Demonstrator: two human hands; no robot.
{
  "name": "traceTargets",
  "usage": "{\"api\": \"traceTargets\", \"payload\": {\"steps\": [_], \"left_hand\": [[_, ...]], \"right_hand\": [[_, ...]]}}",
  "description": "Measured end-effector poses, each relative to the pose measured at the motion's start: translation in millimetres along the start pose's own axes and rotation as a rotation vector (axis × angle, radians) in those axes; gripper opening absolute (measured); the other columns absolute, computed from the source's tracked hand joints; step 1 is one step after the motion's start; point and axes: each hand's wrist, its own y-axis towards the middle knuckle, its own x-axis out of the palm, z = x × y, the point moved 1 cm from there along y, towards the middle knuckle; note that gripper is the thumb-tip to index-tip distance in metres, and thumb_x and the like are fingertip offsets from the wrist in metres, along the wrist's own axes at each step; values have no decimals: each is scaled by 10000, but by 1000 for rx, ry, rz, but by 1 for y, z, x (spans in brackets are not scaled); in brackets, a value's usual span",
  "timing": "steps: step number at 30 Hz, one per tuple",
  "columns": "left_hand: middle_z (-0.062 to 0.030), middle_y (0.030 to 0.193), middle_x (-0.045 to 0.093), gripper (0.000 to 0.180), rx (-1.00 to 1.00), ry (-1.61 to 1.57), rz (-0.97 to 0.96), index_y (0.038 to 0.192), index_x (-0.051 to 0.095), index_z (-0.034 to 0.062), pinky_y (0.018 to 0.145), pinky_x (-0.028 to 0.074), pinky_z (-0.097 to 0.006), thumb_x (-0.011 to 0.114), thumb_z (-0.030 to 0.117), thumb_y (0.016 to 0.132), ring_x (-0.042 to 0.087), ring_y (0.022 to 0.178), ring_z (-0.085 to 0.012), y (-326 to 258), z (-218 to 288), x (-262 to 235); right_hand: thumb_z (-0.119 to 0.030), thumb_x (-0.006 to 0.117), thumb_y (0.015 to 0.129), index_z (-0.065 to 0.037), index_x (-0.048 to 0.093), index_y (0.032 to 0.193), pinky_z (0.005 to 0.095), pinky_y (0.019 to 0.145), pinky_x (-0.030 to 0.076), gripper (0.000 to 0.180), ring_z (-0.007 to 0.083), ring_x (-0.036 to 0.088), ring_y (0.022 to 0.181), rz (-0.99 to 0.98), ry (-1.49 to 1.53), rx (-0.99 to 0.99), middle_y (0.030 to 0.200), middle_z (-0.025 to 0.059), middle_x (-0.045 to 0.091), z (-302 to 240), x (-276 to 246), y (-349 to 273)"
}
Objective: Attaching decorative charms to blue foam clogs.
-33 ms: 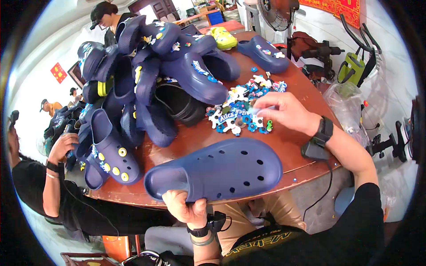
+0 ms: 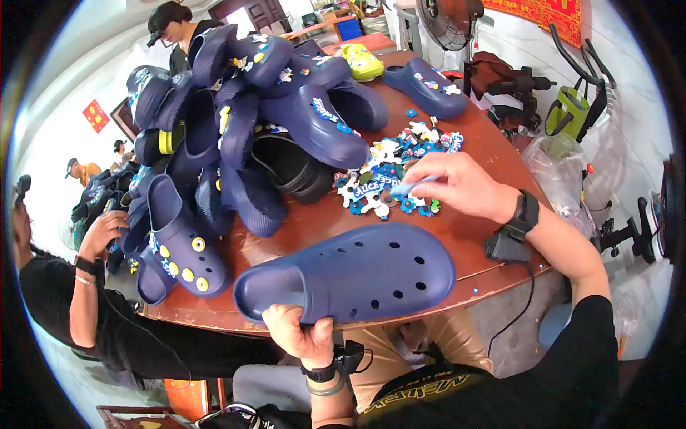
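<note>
Navy clog (image 2: 350, 275) lies at the near edge of the round table (image 2: 493, 154), left hand (image 2: 296, 336) gripping its heel rim. Right hand (image 2: 457, 186) pinches a pale charm over the charm pile (image 2: 393, 171) beyond. Risk: the overhanging clog tips off, or the tiny charm slips.

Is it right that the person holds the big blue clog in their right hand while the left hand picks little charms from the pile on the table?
Not quite: the hands are swapped. In the head view the left hand grips the big blue clog at its lower edge, and the right hand reaches into the pile of little charms on the brown table.
</note>
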Motion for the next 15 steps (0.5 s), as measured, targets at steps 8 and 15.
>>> {"api": "traceTargets", "payload": {"steps": [8,15], "left_hand": [[-76,675,423,549,-49,59,-33,752,481,65,606,309,-371,647,586,806,398,631,-266,7,3,6],[-79,674,420,548,-34,93,-28,759,474,64,598,310,-376,632,585,823,393,622,-273,9,4,9]], "right_hand": [[-78,676,834,-32,680,1006,332,781,512,178,252,654,854,-272,-106,-229,936,86,679,-33,44,26],[-77,684,814,-27,704,952,366,786,507,148,281,648,884,-166,22,-346,902,107,692,-22,53,17]]}}
